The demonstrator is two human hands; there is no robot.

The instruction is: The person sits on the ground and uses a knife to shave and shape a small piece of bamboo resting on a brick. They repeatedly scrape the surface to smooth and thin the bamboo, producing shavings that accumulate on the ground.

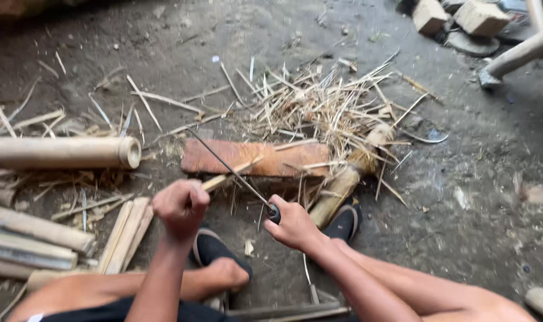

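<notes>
- Dirt floor (182, 36) all over, grey and packed, littered with dry splints, so pretty much an outdoor workshop corner.
- Main thing is the thin bamboo strip (230, 174): it sticks out of the left hand (181, 206) and its long axis runs up and to the right, ending over the reddish brick (253, 160) that lies flat just beyond the hands.
- Left hand is a tight fist clamped on the strip's near end, so it's clearly the nearer one.
- Right hand (292, 225) is closed around the dark handle of a long thin blade (227, 164), which slants up-left and crosses the strip just past the left fist.
- So the strip lies left and slightly far of the right hand.
- Further out: a pile of shavings (325, 104) behind the brick, a bamboo tube (63, 152) at far left, split slats (125, 234) at near left.
- Feet in dark sandals (344, 222) sit right below the hands.
</notes>
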